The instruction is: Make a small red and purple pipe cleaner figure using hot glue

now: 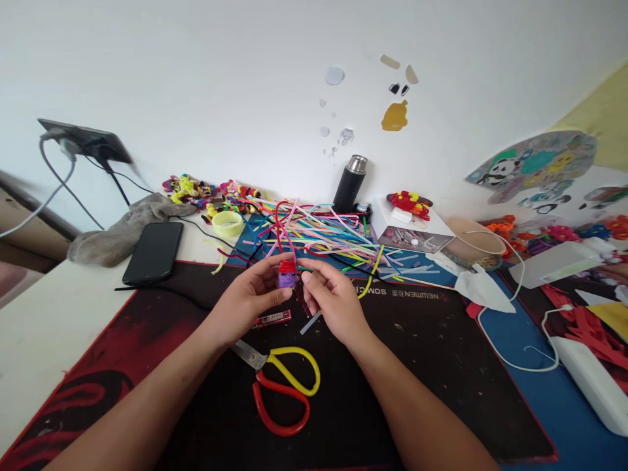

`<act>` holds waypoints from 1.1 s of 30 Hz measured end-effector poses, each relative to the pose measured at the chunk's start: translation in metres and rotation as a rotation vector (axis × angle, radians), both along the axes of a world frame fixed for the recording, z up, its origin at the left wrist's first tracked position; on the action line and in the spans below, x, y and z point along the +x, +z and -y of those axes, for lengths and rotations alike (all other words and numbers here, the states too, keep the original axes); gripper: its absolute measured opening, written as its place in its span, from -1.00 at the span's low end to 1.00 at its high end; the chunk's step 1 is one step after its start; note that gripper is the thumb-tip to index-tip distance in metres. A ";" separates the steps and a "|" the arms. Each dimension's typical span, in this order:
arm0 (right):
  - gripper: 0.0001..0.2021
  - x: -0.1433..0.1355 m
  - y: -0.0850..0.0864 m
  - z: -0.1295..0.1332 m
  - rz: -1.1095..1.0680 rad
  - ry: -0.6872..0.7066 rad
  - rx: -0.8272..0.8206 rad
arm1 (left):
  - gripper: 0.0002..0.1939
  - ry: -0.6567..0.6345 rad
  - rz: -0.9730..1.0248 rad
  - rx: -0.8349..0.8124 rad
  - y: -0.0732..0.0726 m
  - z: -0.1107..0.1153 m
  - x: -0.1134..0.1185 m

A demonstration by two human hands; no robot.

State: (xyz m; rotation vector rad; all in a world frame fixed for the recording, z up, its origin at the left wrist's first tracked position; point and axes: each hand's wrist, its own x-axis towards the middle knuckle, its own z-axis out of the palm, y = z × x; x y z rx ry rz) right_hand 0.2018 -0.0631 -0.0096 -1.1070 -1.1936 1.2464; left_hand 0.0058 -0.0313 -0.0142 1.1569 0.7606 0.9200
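Between the thumb and fingers of my left hand [250, 291] is a small purple and red pipe-cleaner piece [287, 278], held upright over the mat. A long red pipe cleaner [279, 222] loops up from its top. My right hand [336, 297] is close on its right side, thumb and fingers pinched together; what lies in the pinch is too small to make out. A dark red glittery strand [301, 301] hangs between the hands. Below them lie scissors [262, 360] with one yellow and one red handle, blades partly under my left forearm.
Behind my hands spreads a heap of colourful pipe cleaners [318, 235]. Around it are a black thermos [349, 183], a white box [415, 226], a yellow-green tape roll [228, 224] and a phone [153, 253]. White cables [515, 366] cross the right side beside a white power strip [589, 379].
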 end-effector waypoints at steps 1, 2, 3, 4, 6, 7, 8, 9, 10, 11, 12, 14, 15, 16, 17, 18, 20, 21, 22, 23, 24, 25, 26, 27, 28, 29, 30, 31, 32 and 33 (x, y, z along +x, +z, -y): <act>-0.54 0.000 -0.001 0.000 0.003 0.009 -0.005 | -0.26 -0.002 0.001 0.003 0.000 0.000 0.000; -0.53 -0.001 -0.001 0.000 0.006 0.019 -0.009 | -0.26 -0.002 0.002 0.003 -0.001 0.000 0.000; -0.52 -0.001 -0.002 0.000 0.009 0.031 -0.011 | -0.26 0.002 0.005 0.002 -0.001 0.000 0.000; -0.51 -0.001 -0.002 0.001 0.012 0.042 -0.012 | -0.26 0.007 0.008 0.001 -0.001 0.000 0.000; -0.50 -0.001 -0.003 0.001 0.016 0.060 -0.010 | -0.26 0.015 0.017 -0.001 -0.002 0.000 0.000; -0.49 -0.001 -0.003 0.001 0.018 0.066 -0.008 | -0.26 0.017 0.020 -0.001 -0.002 0.000 0.000; -0.49 -0.001 -0.003 0.001 0.021 0.070 -0.006 | -0.26 0.019 0.022 -0.001 -0.003 0.000 0.000; -0.49 0.000 -0.002 0.001 0.024 0.073 -0.005 | -0.26 0.021 0.022 0.000 -0.003 0.000 0.000; -0.50 0.000 -0.002 0.001 0.026 0.074 -0.002 | -0.26 0.022 0.021 0.002 -0.002 0.000 0.000; -0.50 0.000 -0.002 0.001 0.026 0.073 -0.001 | -0.26 0.024 0.018 0.004 -0.002 0.000 0.000; -0.51 0.000 -0.002 0.001 0.025 0.071 0.000 | -0.26 0.027 0.016 0.005 -0.002 0.000 0.001; -0.52 0.000 -0.002 0.001 0.025 0.065 -0.002 | -0.27 0.028 0.015 0.005 -0.001 0.000 0.001; -0.52 0.000 -0.002 0.001 0.026 0.062 -0.004 | -0.27 0.027 0.017 0.004 -0.001 0.000 0.001; -0.52 0.000 -0.002 0.002 0.029 0.061 -0.006 | -0.27 0.025 0.019 0.003 0.000 0.000 0.001; -0.51 0.000 -0.002 0.002 0.031 0.062 -0.008 | -0.28 0.022 0.021 0.004 0.000 0.000 0.001; -0.51 0.000 -0.002 0.002 0.032 0.066 -0.010 | -0.28 0.018 0.022 0.004 0.000 0.000 0.001; -0.50 0.000 -0.002 0.001 0.033 0.069 -0.012 | -0.28 0.007 0.022 0.004 0.001 0.001 0.001; -0.50 0.000 -0.002 0.001 0.034 0.070 -0.011 | -0.29 0.002 0.021 0.002 0.001 0.001 0.001; -0.51 0.000 -0.002 0.001 0.035 0.069 -0.011 | -0.29 -0.003 0.020 0.001 0.001 0.001 0.001; -0.51 0.000 -0.002 0.001 0.037 0.069 -0.011 | -0.29 -0.005 0.020 0.001 0.001 0.001 0.001; -0.51 0.000 -0.002 0.001 0.038 0.068 -0.010 | -0.29 -0.005 0.021 0.003 0.002 0.002 0.001; -0.51 0.000 -0.002 0.001 0.038 0.068 -0.009 | -0.29 -0.005 0.021 0.006 0.002 0.002 0.001; -0.51 0.000 -0.002 0.001 0.038 0.069 -0.009 | -0.29 -0.005 0.021 0.007 0.002 0.002 0.001; -0.51 0.000 -0.002 0.001 0.039 0.069 -0.010 | -0.28 -0.008 0.021 0.005 0.002 0.002 0.001; -0.51 0.000 -0.002 0.001 0.040 0.069 -0.011 | -0.28 -0.012 0.020 0.002 0.002 0.002 0.001; -0.50 0.000 -0.002 0.001 0.041 0.070 -0.015 | -0.28 -0.017 0.020 -0.001 0.002 0.002 0.001; -0.50 0.000 -0.002 0.001 0.041 0.069 -0.020 | -0.28 -0.022 0.021 -0.003 0.003 0.002 0.001; -0.51 0.000 -0.002 0.001 0.041 0.069 -0.026 | -0.28 -0.025 0.021 -0.004 0.003 0.002 0.001; -0.51 -0.001 -0.001 0.001 0.039 0.068 -0.031 | -0.28 -0.027 0.020 -0.003 0.003 0.002 0.001; -0.51 -0.001 -0.001 0.001 0.035 0.067 -0.035 | -0.29 -0.028 0.019 -0.001 0.003 0.002 0.001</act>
